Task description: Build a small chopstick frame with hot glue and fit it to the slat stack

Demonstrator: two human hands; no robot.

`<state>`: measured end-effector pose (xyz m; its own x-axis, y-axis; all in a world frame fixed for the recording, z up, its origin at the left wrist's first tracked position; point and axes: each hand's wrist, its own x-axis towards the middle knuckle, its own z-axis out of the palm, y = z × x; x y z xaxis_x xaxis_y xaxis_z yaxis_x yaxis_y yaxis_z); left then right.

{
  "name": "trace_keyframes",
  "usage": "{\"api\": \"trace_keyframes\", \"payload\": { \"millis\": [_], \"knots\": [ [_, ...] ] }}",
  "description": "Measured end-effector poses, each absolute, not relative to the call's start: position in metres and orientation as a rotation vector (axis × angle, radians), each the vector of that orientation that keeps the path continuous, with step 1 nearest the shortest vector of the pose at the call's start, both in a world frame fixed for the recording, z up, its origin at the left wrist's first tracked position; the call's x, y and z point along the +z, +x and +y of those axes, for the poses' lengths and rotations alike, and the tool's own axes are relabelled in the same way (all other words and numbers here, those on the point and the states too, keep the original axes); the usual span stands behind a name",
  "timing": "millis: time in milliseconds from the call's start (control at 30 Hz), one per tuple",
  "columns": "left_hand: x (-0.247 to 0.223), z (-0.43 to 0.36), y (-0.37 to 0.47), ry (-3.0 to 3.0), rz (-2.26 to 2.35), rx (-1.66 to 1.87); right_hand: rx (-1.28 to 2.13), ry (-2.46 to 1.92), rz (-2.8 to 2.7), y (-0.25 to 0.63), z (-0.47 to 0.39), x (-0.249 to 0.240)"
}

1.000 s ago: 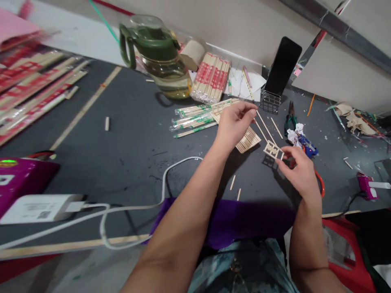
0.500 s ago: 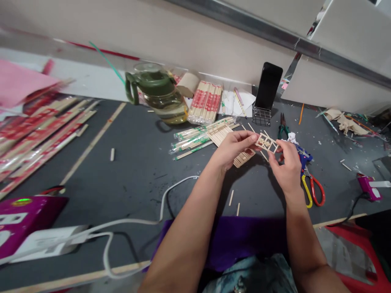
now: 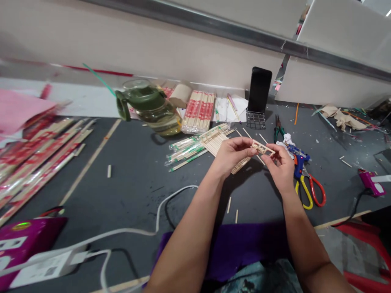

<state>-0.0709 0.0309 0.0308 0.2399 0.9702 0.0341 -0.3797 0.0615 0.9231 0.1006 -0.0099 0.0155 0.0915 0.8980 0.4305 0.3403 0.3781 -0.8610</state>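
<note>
A: What have the hands got?

B: Both are on one small wooden lattice frame (image 3: 262, 148), held up off the dark table (image 3: 134, 171). The left hand (image 3: 229, 156) pinches its near-left end between thumb and curled fingers; the right hand (image 3: 280, 166) grips the other end the same way, fingers closed around it.

A: How finished does the piece look?

B: The little frame seems assembled: rails and crossbars are joined, with small openings between. A larger slatted stick panel (image 3: 217, 140) lies flat just beneath, at about 10 o'clock from the left hand, so I'd judge at least two parts are built and not joined to each other.

A: Tools?

B: A blue glue gun (image 3: 298, 159) and red-and-yellow scissors (image 3: 310, 191) sit at 3 to 4 o'clock of the right hand, green pliers (image 3: 278, 129) at 12. Wrapped chopsticks (image 3: 186, 148) lie at 9 o'clock of the panel, unopened, and two loose cut sticks (image 3: 232, 209) rest at 6 o'clock.
</note>
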Motion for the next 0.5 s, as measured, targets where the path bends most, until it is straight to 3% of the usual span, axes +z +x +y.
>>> {"api": "trace_keyframes", "payload": {
  "millis": [500],
  "knots": [
    [0.0324, 0.0266, -0.067, 1.069, 0.749, 1.065, 1.005, -1.11, -1.168, 0.1027, -0.0054, 0.0168]
  ]
}}
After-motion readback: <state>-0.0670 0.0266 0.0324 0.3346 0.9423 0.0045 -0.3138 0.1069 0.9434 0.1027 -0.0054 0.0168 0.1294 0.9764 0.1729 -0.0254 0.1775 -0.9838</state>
